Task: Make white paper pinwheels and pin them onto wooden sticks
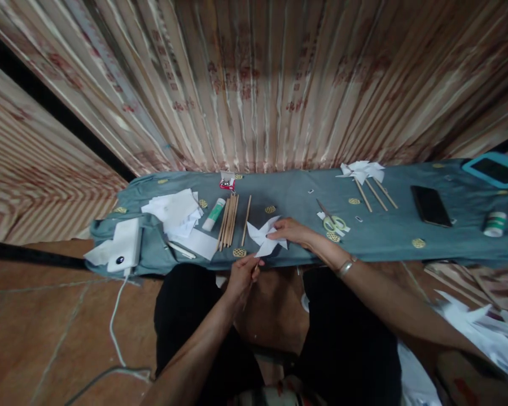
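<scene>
Two hands flank a pinwheel in the head view, at the cloth's near edge: the right hand pinches its blades from the right; the left hand, below and leftward, grips a stick, mostly hidden, its exposed bit slanting up toward them.

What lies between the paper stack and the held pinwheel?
A glue stick, a bundle of sticks and one separate stick, in the head view.

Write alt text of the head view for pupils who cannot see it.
A person's left hand holds a stick, the right hand a paper pinwheel; on the cloth lie wooden sticks, paper sheets, scissors and other pinwheels.
</scene>
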### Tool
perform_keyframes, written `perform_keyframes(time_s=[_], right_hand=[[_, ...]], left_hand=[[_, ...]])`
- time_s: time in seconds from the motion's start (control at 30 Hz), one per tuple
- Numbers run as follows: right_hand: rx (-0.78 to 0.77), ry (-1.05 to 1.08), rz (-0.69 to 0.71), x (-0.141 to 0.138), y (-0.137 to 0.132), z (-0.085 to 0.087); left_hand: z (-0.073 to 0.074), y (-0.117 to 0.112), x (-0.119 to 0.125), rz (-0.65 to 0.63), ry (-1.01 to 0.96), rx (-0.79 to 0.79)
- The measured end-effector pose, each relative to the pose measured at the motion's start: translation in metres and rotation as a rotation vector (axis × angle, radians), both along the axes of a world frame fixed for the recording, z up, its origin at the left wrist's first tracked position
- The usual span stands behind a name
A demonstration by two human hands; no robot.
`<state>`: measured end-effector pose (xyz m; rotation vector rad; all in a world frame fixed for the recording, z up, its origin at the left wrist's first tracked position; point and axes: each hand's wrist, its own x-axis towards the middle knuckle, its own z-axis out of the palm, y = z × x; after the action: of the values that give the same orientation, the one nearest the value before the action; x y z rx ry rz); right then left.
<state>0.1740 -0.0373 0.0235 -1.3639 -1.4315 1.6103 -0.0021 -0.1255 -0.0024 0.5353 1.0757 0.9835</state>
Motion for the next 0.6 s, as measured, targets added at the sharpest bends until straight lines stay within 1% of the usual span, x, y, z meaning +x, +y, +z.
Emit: perform_keyframes(time_s=[0.13, 0.2, 0.3, 0.43, 0.6], right_hand=[[-0.006, -0.252, 0.248, -0.006, 0.009, 0.004], [-0.002, -0.365, 0.356, -0.009, 0.016, 0.005], [0.003, -0.512, 0.485, -0.013, 0.023, 0.008], [0.011, -0.676, 0.602, -0.017, 0.028, 0.013], [0.038, -0.827, 0.675, -0.02, 0.03, 0.016]], left_hand=[[-0.01, -0.02, 0.002, 0.065, -0.111, -0.104], [-0.015, -0.026, 0.005, 0.09, -0.168, -0.144], [-0.019, -0.03, 0.01, 0.091, -0.213, -0.173], [-0.022, -0.033, 0.015, 0.091, -0.245, -0.224], [-0.027, -0.034, 0.017, 0.099, -0.279, -0.257]])
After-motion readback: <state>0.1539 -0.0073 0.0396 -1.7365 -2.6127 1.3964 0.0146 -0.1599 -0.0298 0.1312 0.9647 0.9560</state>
